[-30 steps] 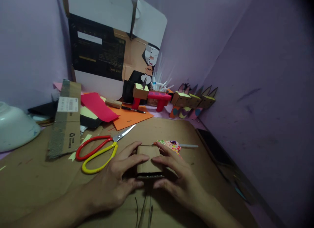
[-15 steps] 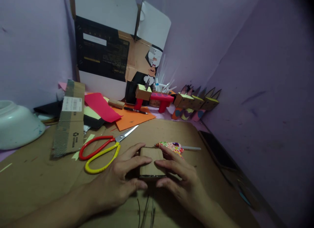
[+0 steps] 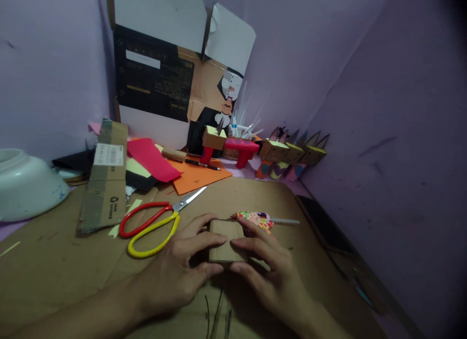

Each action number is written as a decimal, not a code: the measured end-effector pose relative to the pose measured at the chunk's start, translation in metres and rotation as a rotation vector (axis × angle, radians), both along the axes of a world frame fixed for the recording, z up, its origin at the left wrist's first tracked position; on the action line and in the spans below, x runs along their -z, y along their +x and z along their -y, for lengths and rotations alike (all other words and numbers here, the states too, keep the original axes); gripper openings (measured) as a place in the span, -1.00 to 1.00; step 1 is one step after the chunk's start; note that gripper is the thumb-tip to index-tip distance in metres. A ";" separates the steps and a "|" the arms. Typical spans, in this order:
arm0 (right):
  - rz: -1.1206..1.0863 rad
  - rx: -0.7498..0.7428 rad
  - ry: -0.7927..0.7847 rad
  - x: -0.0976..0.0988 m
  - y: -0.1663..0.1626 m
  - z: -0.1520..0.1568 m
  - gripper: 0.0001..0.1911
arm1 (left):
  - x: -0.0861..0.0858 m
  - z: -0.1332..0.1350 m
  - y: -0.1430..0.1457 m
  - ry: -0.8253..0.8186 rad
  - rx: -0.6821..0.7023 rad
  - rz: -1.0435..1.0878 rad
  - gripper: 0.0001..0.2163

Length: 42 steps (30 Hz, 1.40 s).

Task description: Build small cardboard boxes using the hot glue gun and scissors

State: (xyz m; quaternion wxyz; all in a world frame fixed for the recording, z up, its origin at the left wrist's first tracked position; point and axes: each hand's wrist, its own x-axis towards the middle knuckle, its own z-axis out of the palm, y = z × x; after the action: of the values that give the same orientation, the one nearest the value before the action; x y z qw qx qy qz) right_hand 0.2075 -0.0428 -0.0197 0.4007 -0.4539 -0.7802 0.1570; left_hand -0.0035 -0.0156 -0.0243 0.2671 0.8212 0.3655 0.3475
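Observation:
A small brown cardboard piece (image 3: 223,237) lies on the big cardboard sheet (image 3: 54,261) in front of me. My left hand (image 3: 175,276) presses it from the left, fingers curled over its top and thumb at its near edge. My right hand (image 3: 270,271) grips it from the right in the same way, fingertips meeting the left ones on top. A colourful patterned pen-like tool (image 3: 260,219) lies just behind my right fingers. Red-and-yellow scissors (image 3: 153,223) rest to the left of my left hand, blades pointing to the back right.
A folded cardboard strip with a label (image 3: 104,178) lies at the left, a white bowl (image 3: 25,183) beyond it. Red (image 3: 151,159) and orange paper (image 3: 199,173), small cardboard figures (image 3: 288,154) and a printed box flap (image 3: 164,76) stand at the back. A dark flat object (image 3: 321,222) lies along the purple wall.
Both hands have closed tighter round the cardboard piece, their thumbs now nearer each other at its near edge. The view has shifted slightly.

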 end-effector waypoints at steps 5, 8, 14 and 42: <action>0.027 0.015 -0.051 -0.003 -0.002 0.000 -0.77 | -0.003 -0.001 0.002 -0.004 -0.015 0.037 -0.57; 0.009 0.021 -0.106 -0.002 -0.002 0.001 -0.73 | -0.006 -0.001 0.004 -0.035 -0.011 0.063 -0.53; -0.230 0.040 -0.267 0.003 -0.005 0.001 -0.58 | -0.012 0.000 0.006 -0.193 -0.061 0.046 -0.52; -0.184 -0.013 0.002 0.005 -0.001 0.000 -0.24 | -0.008 0.004 -0.006 0.095 -0.047 0.002 -0.32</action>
State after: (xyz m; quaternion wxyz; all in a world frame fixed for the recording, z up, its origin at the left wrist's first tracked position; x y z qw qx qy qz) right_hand 0.2067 -0.0432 -0.0245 0.4700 -0.4320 -0.7434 0.1998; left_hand -0.0098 -0.0200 -0.0165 0.2198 0.8237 0.3676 0.3717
